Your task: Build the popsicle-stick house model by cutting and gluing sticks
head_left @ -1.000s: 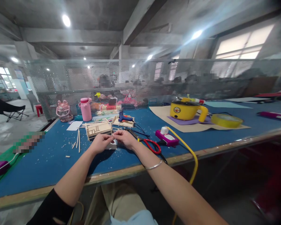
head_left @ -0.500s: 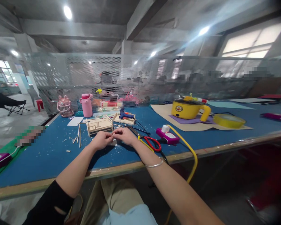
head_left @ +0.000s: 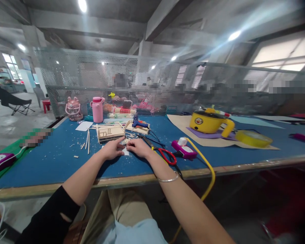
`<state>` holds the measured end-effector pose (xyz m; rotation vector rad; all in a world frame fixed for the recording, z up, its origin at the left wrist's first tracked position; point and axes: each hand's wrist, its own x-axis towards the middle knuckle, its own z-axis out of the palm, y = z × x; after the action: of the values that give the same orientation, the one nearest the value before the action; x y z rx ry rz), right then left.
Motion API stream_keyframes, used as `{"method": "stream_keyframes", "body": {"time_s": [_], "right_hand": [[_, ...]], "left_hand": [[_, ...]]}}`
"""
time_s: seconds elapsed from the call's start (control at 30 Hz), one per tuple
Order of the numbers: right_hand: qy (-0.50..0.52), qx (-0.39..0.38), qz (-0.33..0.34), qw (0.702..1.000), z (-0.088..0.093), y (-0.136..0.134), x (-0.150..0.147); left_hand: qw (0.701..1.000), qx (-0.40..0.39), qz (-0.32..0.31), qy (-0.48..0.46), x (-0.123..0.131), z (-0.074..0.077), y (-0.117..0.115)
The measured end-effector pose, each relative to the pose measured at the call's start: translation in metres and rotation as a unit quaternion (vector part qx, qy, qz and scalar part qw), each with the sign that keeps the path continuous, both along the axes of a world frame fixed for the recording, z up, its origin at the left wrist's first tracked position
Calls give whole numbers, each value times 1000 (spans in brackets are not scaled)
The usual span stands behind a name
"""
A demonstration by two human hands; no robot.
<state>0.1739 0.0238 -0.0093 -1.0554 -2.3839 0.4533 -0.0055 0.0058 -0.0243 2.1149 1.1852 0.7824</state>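
My left hand [head_left: 113, 149] is over the blue table just in front of a small wooden stick model [head_left: 110, 133]. Its thumb and forefinger are apart, and nothing shows between them. Close beside it, my right hand [head_left: 138, 147] has its fingers curled together, fingertips pointing down; whatever they pinch, if anything, is too small to make out. A small white paper [head_left: 126, 152] lies under the fingertips, with small wood pieces [head_left: 127, 140] just beyond. Behind the hands, a blue glue gun [head_left: 139, 123] rests on a second wooden piece [head_left: 130, 126].
Red-handled pliers [head_left: 167, 156] and a purple power strip [head_left: 184, 149] lie right of my hands. A yellow cable [head_left: 205, 162] hangs over the table edge. Farther right stands a yellow electric pot [head_left: 204, 122]. Loose wooden sticks [head_left: 88, 142] and a pink bottle [head_left: 97, 111] are on the left.
My hands, whose fingertips met before, have parted slightly. My left fingers have spread and my right hand has lowered its fingertips toward the table. The view has shifted a little.
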Motion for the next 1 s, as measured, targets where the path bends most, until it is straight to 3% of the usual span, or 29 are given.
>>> {"method": "stream_keyframes", "body": {"time_s": [0.23,0.47,0.6,0.73,0.87,1.0], "right_hand": [[-36,69,27,997,-2,0,-1],[-33,63,36,997,-2,1,-1],[-47,17,38,998,-1,1,0],[-52,56,20,997,1,-2,-2],[-63,30,25,997,0,-2,-2],[-58,60,5,997,0,-2,-3]], "left_hand": [[1000,5,18,24,2,2,0],[1000,3,19,22,3,4,0],[999,-15,17,26,4,7,-3],[999,-13,19,31,4,7,-2],[999,-11,15,29,4,6,0],[1000,-18,18,17,5,7,-2]]}}
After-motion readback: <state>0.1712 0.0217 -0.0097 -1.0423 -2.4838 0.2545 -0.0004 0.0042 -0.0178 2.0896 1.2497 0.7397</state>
